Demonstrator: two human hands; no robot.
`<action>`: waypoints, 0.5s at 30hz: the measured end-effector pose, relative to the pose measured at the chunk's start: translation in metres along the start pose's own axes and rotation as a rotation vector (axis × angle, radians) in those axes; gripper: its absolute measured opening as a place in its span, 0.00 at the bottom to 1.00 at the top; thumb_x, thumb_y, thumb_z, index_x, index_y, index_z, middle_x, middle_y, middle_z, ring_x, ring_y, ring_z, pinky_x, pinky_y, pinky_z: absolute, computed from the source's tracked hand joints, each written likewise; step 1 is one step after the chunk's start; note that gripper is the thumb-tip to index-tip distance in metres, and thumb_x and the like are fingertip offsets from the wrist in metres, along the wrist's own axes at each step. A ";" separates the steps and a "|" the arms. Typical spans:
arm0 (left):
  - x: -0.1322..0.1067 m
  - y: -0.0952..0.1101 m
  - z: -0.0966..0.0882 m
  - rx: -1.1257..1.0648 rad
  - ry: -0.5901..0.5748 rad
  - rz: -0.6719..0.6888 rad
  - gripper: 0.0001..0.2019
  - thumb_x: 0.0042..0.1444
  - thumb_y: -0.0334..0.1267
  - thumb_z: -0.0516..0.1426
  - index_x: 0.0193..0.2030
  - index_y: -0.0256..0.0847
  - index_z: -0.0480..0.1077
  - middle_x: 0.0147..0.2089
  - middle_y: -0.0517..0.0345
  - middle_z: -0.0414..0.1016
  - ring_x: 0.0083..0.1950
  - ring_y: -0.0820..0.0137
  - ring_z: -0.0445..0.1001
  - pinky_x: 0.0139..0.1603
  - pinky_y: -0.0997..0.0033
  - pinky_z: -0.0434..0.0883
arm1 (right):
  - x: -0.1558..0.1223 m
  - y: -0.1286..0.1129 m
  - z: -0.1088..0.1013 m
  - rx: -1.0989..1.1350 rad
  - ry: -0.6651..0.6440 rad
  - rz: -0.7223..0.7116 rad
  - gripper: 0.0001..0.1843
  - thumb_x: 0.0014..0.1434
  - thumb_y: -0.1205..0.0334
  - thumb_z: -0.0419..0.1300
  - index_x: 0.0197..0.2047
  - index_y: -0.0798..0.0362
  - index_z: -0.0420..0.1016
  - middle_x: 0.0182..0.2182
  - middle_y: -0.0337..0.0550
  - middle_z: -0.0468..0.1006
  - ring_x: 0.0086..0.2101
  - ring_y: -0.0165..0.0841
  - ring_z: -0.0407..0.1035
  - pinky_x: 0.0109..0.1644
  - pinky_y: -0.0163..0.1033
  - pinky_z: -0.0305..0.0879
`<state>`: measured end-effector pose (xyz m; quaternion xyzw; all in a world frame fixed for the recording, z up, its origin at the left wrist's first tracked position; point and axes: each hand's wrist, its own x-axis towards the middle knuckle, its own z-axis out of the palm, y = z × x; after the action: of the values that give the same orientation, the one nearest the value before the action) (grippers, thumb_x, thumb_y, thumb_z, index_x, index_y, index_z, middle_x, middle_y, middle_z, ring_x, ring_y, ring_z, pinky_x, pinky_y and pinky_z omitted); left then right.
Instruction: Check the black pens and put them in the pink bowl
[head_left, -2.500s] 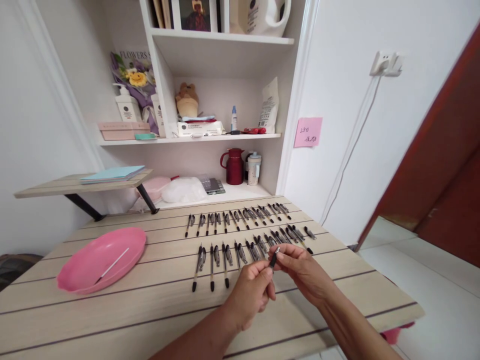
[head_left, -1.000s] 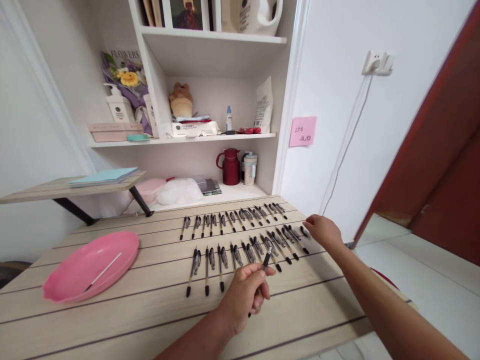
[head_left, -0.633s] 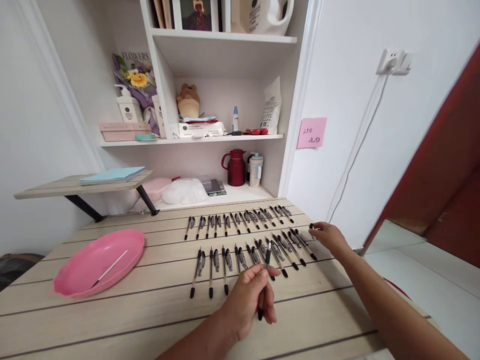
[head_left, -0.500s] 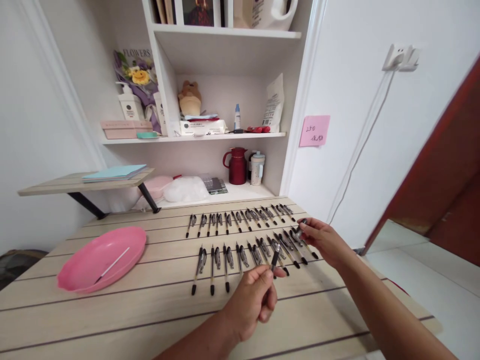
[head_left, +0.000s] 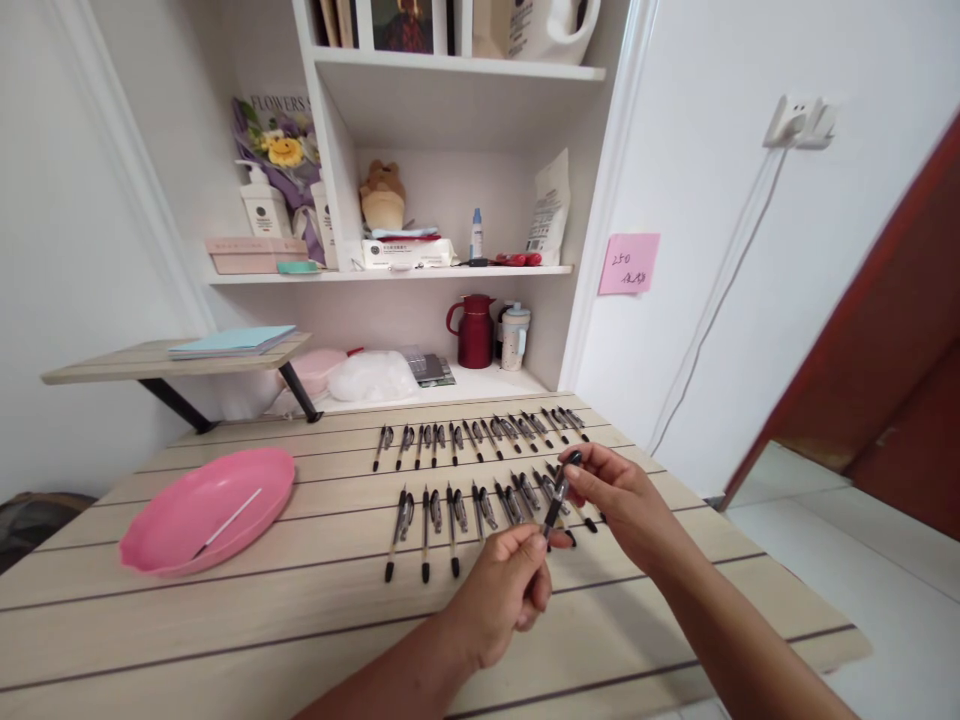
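Observation:
My left hand (head_left: 501, 592) is closed around the lower end of a black pen (head_left: 556, 507), which it holds upright over the wooden table (head_left: 300, 610). My right hand (head_left: 624, 503) pinches a small black cap (head_left: 573, 459) at the top end of that pen. Just beyond both hands lie two rows of black pens: a near row (head_left: 457, 510) and a far row (head_left: 472, 438), each with several pens side by side.
A pink oval dish (head_left: 206, 510) with one thin white stick in it sits at the table's left. Behind the table stands a white shelf unit with a red jug (head_left: 475, 333), bottles and boxes. A pink note (head_left: 628, 264) hangs on the right wall.
My right hand reached out to the right end of the near row, picked up a small black cap and brought it back to the top of the pen in my left hand.

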<state>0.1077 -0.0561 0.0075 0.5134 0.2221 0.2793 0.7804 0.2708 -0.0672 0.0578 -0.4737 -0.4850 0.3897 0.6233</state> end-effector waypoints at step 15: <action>0.003 -0.003 -0.001 0.016 0.073 -0.017 0.21 0.52 0.50 0.51 0.44 0.33 0.66 0.14 0.70 0.57 0.10 0.84 0.44 0.12 0.79 0.40 | -0.016 0.021 0.020 0.048 -0.034 0.058 0.15 0.45 0.53 0.63 0.34 0.50 0.69 0.19 0.33 0.62 0.19 0.25 0.56 0.22 0.33 0.52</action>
<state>0.1102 -0.0544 0.0041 0.5072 0.2568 0.2895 0.7700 0.2475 -0.0729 0.0354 -0.4659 -0.4721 0.4269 0.6147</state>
